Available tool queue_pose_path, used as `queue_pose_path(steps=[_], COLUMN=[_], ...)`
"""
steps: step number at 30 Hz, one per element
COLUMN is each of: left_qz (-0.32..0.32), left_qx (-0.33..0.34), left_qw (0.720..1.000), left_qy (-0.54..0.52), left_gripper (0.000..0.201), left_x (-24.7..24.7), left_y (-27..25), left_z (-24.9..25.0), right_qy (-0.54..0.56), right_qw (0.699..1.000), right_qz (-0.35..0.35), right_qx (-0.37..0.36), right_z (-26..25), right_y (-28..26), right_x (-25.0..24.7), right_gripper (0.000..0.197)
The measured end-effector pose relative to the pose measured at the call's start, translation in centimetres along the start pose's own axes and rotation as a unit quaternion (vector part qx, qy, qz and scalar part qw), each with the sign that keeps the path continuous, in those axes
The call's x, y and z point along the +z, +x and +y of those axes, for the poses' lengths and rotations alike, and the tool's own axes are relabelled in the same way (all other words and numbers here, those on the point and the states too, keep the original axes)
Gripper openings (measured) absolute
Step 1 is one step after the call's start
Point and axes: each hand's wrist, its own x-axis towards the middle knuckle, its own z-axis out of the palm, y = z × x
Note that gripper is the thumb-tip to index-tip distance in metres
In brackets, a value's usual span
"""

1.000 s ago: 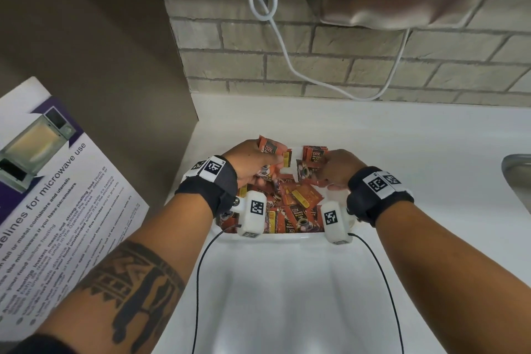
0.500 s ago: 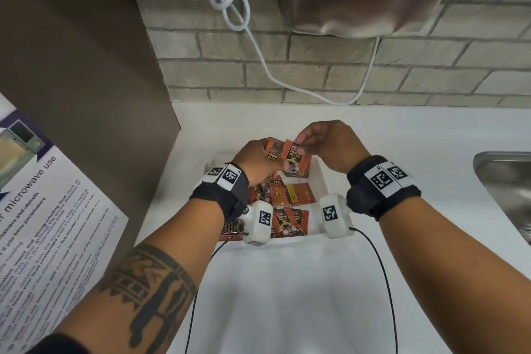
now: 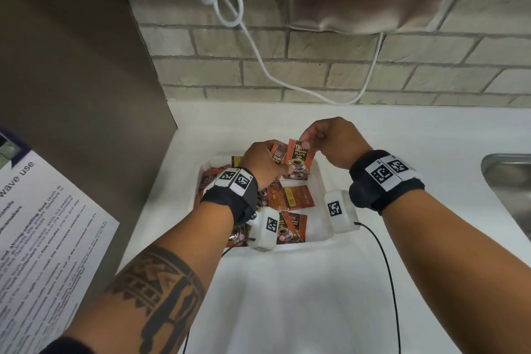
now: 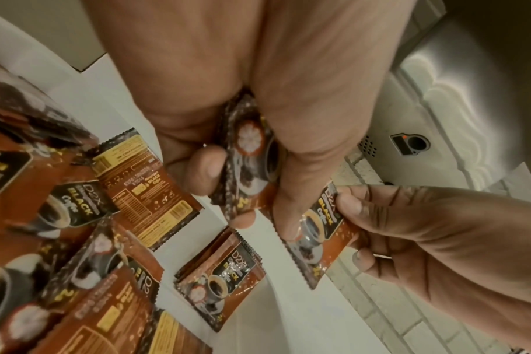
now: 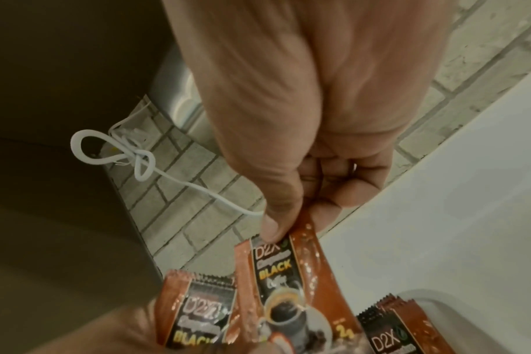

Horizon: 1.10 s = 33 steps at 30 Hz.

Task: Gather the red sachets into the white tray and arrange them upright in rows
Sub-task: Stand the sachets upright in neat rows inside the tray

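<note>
One white counter (image 3: 287, 296), brick wall (image 3: 316, 66), steel sink (image 3: 508, 181) at rt

Both hands now sit raised above the white tray (image 3: 321, 181), the right hand (image 3: 330, 141) pinching one red sachet (image 3: 300, 159) (label forward) beside the left hand (image 3: 263, 159).

Sachets (image 3: 290, 198) lie in the tray (image 3: 321, 181) on the counter (image 3: 287, 296); sink (image 3: 508, 187) right, notice (image 3: 43, 238) left, brick wall (image 3: 287, 72) far behind.
</note>
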Motion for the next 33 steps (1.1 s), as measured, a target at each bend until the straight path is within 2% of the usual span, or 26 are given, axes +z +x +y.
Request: queue_pose_path(steps=[3, 6, 9, 11, 13, 14, 17, 19, 23, 26, 28, 33], left_qz=[-0.009, -0.028, -0.136, -0.205, -0.239, -0.246, -0.253, -0.252, -0.259, -0.26, -0.263, -0.245], left_qx=[-0.021, -0.089, -0.151, -0.154, -0.15, -0.149, -0.151, -0.158, -0.169, -0.171, -0.171, -0.183], left_qw=[1.0, 0.994, 0.964, 0.947, 0.94, 0.939, 0.935, 0.935, 0.932, 0.932, 0.931, 0.937], left_qy=[0.015, 0.063, 0.169, 0.194, 0.191, 0.188, 0.198, 0.19, 0.187, 0.184, 0.186, 0.167], left_gripper=[0.026, 0.02, 0.027, 0.025, 0.027, 0.03, 0.014, 0.027, 0.03, 0.03, 0.029, 0.031], left_x=[0.0, -0.1, 0.1, 0.9, 1.9, 2.5, 3.4, 3.9, 4.5, 4.5, 4.4, 4.3], left_y=[0.2, 0.6, 0.4, 0.3, 0.6, 0.7, 1.0, 1.3, 2.1, 2.5, 2.7, 2.7], left_z=[-0.3, -0.5, 0.0, 0.5, 1.0, 1.3, 2.2, 2.4, 2.1, 2.2, 2.3, 2.3], right_qy=[-0.021, -0.049, -0.1, -0.143, -0.178, -0.195, -0.254, -0.281, -0.212, -0.134, -0.115, -0.098], right_qw=[1.0, 0.999, 0.993, 0.985, 0.976, 0.97, 0.95, 0.944, 0.967, 0.983, 0.987, 0.989], right_qz=[-0.006, -0.007, -0.041, -0.066, -0.093, -0.113, -0.152, -0.144, -0.093, -0.055, -0.038, -0.02], right_qx=[-0.006, 0.012, 0.048, 0.065, 0.08, 0.088, 0.096, 0.096, 0.101, 0.109, 0.105, 0.104], right_z=[0.2, 0.6, 1.3, 1.6, 2.1, 2.2, 2.6, 2.8, 3.6, 4.2, 4.5, 4.6], right_y=[0.4, 1.1, 2.0, 2.5, 3.1, 3.3, 3.4, 3.4, 3.4, 3.5, 3.5, 3.3], right_x=[0.1, 0.3, 0.8, 1.3, 1.9, 2.3, 3.4, 3.9, 4.3, 4.5, 4.4, 4.1], right_gripper=[0.012, 0.012, 0.015, 0.016, 0.02, 0.023, 0.02, 0.018, 0.03, 0.017, 0.013, 0.023])
